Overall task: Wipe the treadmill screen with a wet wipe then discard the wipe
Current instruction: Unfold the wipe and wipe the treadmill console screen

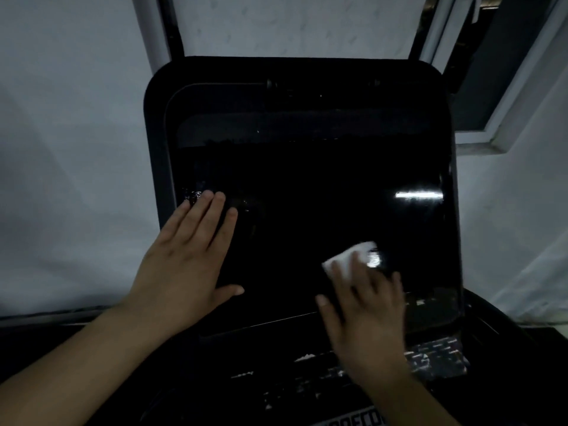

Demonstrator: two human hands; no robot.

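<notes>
The treadmill screen (307, 192) is a large glossy black panel in a rounded black frame, filling the middle of the view. My left hand (187, 253) lies flat on its lower left part, fingers straight and spread. My right hand (365, 315) presses a folded white wet wipe (350, 259) against the lower right of the screen, with straight fingers on top of it. The wipe pokes out beyond my fingertips and looks blurred. A bright strip of light reflects off the glass at the right.
Below the screen lies the black console (436, 358) with worn, flaking markings. White walls stand to both sides. A window frame (504, 112) is at the upper right. Two dark uprights rise behind the screen at the top.
</notes>
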